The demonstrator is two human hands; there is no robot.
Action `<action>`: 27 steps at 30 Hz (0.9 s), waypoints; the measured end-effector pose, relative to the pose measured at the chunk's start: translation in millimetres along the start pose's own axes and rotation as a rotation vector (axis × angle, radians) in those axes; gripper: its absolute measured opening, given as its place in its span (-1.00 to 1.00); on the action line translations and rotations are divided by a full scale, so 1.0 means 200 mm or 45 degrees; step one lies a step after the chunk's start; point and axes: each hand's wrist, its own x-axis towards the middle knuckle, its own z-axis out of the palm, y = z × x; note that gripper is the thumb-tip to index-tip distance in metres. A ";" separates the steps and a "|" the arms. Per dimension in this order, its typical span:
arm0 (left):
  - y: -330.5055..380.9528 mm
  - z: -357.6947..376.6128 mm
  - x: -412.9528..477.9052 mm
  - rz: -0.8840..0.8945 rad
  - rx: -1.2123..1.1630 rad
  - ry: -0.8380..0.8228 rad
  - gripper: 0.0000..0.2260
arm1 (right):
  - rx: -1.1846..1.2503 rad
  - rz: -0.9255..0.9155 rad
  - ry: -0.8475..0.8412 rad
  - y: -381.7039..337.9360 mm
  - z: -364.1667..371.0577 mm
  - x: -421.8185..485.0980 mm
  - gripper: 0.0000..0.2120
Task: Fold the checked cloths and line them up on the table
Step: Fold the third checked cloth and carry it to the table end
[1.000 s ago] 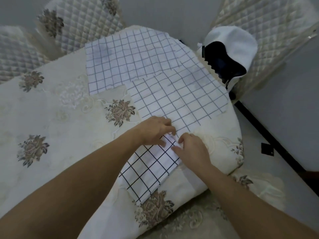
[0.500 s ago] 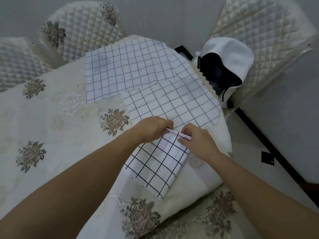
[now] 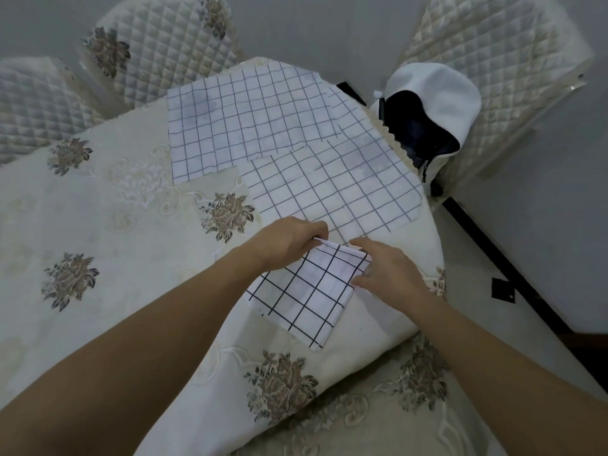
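Note:
A small folded checked cloth (image 3: 309, 291) with bold black lines lies near the table's right front edge. My left hand (image 3: 286, 241) grips its far left corner with curled fingers. My right hand (image 3: 385, 268) rests on its right edge, fingers fairly straight, thumb at the cloth's side. Two larger unfolded checked cloths lie flat behind: one (image 3: 335, 189) just beyond my hands, the other (image 3: 243, 123) at the far edge, partly overlapped by the first.
The table (image 3: 108, 225) wears a cream floral cloth that drapes over its right edge. Quilted chairs (image 3: 164, 47) stand behind and to the right. A white and dark garment (image 3: 434, 103) lies on the right chair. Grey floor lies to the right.
The folded cloth has been doubled over into a shorter, wider shape. My right hand went from pinching its top edge to lying on its right side. My left hand stays at the corner.

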 end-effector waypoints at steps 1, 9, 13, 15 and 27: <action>0.00 0.01 -0.02 0.023 0.000 0.009 -0.92 | 0.012 -0.018 0.037 0.01 0.01 -0.01 -0.45; -0.01 0.03 -0.19 0.173 0.000 0.130 -0.82 | 0.070 -0.394 0.183 -0.06 0.12 -0.16 -0.68; -0.06 0.09 -0.35 0.316 0.075 0.283 -0.74 | -0.050 -0.516 0.261 -0.12 0.29 -0.27 -0.64; -0.11 0.17 -0.44 0.285 0.101 0.324 -0.72 | -0.092 -0.555 0.283 -0.16 0.36 -0.32 -0.63; -0.25 0.52 -0.74 0.166 0.150 0.377 -0.64 | -0.573 -0.888 0.098 -0.12 0.57 -0.34 -0.55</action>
